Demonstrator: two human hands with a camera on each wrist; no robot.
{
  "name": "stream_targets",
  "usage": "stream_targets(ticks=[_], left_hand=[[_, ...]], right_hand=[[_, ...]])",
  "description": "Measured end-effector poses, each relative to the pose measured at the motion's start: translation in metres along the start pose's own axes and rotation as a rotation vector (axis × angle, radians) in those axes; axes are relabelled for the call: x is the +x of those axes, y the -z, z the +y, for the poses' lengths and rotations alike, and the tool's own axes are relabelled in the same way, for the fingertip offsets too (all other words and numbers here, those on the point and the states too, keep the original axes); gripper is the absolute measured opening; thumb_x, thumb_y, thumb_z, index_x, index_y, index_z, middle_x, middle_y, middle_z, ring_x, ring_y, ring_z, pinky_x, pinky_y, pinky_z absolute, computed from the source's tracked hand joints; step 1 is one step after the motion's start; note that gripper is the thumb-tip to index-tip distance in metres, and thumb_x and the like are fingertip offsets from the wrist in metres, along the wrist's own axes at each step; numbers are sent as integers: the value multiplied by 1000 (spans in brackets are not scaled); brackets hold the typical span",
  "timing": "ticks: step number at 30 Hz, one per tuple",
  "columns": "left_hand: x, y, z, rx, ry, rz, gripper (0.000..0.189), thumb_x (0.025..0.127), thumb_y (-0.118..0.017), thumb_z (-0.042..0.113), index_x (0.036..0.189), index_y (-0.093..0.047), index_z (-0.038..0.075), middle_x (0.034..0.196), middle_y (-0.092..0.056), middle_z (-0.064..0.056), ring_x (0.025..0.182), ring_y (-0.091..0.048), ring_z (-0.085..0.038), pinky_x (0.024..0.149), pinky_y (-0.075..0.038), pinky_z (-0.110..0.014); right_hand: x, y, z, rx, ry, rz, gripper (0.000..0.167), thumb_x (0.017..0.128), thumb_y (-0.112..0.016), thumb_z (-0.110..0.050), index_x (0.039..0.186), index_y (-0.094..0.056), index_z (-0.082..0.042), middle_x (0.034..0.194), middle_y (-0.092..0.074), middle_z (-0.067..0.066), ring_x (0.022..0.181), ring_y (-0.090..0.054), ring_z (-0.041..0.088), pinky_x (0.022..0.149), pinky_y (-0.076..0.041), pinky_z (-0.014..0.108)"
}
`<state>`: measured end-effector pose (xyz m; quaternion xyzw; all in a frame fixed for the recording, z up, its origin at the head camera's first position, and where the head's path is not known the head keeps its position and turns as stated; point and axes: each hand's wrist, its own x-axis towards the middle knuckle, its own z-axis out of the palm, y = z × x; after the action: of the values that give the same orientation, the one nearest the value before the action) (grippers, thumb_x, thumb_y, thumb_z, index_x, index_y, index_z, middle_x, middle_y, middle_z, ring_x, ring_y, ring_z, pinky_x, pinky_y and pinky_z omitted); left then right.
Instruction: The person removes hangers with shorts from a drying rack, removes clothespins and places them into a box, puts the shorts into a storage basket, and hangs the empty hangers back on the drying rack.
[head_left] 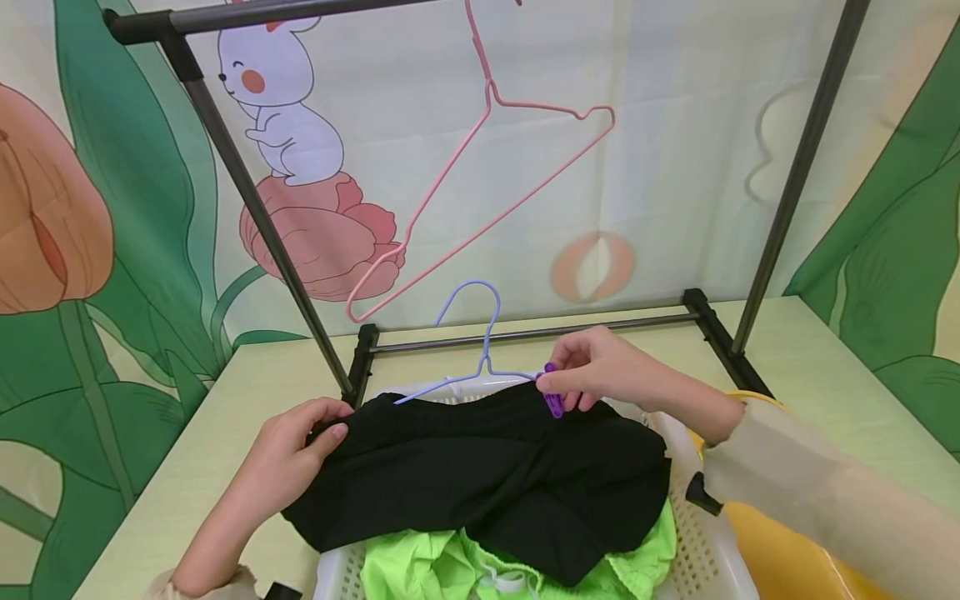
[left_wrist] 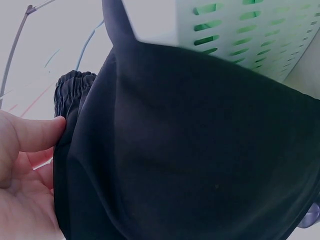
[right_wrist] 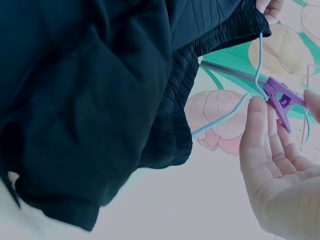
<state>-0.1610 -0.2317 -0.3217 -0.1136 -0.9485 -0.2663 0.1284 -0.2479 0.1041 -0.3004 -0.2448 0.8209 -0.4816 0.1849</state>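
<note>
Black shorts (head_left: 450, 467) with a gathered elastic waistband are spread over the basket. My left hand (head_left: 288, 454) pinches the waistband's left end between thumb and fingers; the left wrist view shows the thumb (left_wrist: 42, 131) on the cloth. A blue wire hanger (head_left: 487, 350) stands hook up at the waistband, its arms running down into the opening. In my right hand (head_left: 607, 367) is a purple clothes clip (head_left: 553, 402), pinched by thumb and fingers at the waistband's right part. From the right wrist, the clip (right_wrist: 272, 89) sits close to the hanger wire.
Below is a white perforated basket (head_left: 723, 554) with lime-green clothing (head_left: 420, 567). To its right stands a yellow container (head_left: 772, 542). A black rack (head_left: 251, 192) frames the space, with a pink hanger (head_left: 525, 197) hanging from it. Behind is a printed cloth backdrop (head_left: 675, 167).
</note>
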Motion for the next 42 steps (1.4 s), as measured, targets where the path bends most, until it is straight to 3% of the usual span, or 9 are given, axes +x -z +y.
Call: stream_targets(ticks=[8, 15, 25, 32, 42], left_hand=[[0, 0, 0, 1, 1, -1, 17, 84, -56, 4, 100, -60, 4, 92, -64, -7, 88, -58, -23, 78, -44, -41], [0, 0, 0, 3, -1, -1, 16, 84, -56, 4, 100, -60, 4, 92, -64, -6, 87, -58, -22, 77, -44, -40], [1, -2, -2, 3, -6, 1, 16, 84, -57, 4, 99, -61, 5, 90, -64, -4, 85, -58, -20, 76, -44, -38], [1, -2, -1, 9, -10, -1, 15, 84, -56, 4, 99, -60, 4, 90, -64, -6, 86, -58, -21, 76, -44, -39], [2, -1, -2, 10, -14, -2, 15, 84, -56, 4, 99, -61, 5, 90, -64, -5, 85, -58, -21, 76, -44, -39]], right_hand=[[-6, 11, 7, 19, -23, 38, 28, 79, -65, -28, 85, -55, -2, 71, -62, 4, 65, -61, 20, 59, -51, 33], [-11, 22, 15, 4, -44, 97, 31, 80, -64, -31, 88, -55, -2, 72, -62, 5, 69, -62, 28, 61, -52, 34], [-22, 37, 25, 9, -76, 161, 38, 81, -62, -34, 94, -52, -1, 75, -62, 6, 67, -61, 21, 62, -52, 33], [-29, 42, 32, 2, -102, 199, 39, 81, -62, -34, 96, -51, 0, 76, -60, 7, 69, -61, 28, 62, -52, 36], [-39, 53, 42, -41, -161, 257, 41, 80, -63, -34, 96, -50, 1, 76, -59, 7, 66, -60, 18, 61, -53, 32]])
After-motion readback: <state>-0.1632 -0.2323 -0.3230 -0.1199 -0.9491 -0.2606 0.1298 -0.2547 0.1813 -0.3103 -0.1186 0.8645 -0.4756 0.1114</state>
